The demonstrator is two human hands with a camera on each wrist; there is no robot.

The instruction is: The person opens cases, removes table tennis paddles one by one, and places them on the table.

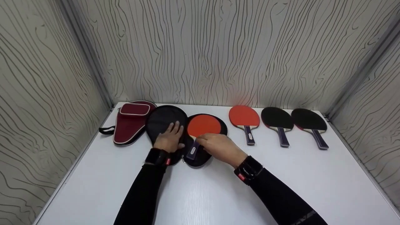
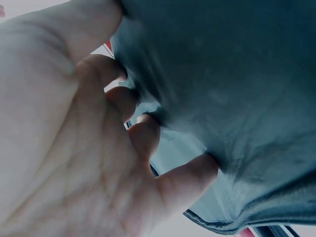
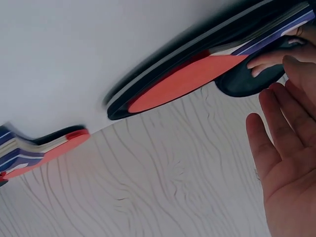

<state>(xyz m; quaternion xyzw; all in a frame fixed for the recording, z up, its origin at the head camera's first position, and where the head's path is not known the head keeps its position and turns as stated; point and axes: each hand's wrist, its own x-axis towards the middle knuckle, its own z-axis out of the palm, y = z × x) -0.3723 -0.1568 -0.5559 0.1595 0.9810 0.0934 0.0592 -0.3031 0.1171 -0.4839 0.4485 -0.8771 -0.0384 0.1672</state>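
Note:
A black paddle case lies unfolded on the table, its flap (image 1: 165, 117) on the left and its other half (image 1: 223, 123) on the right. A table tennis paddle (image 1: 203, 125) lies red side up on the right half, handle toward me. My left hand (image 1: 168, 139) rests on the flap with fingers spread; in the left wrist view its fingertips touch the dark fabric (image 2: 227, 89). Over the paddle's handle is my right hand (image 1: 220, 147). The right wrist view shows that hand (image 3: 291, 148) with extended fingers, just below the handle (image 3: 271, 34), nothing gripped.
A dark red case (image 1: 131, 125) with white piping and a black strap lies at the left, against the flap. To the right lie a red paddle (image 1: 244, 116) and two black ones (image 1: 277, 118), (image 1: 309, 120). Patterned walls (image 1: 200, 53) enclose the white table (image 1: 200, 193).

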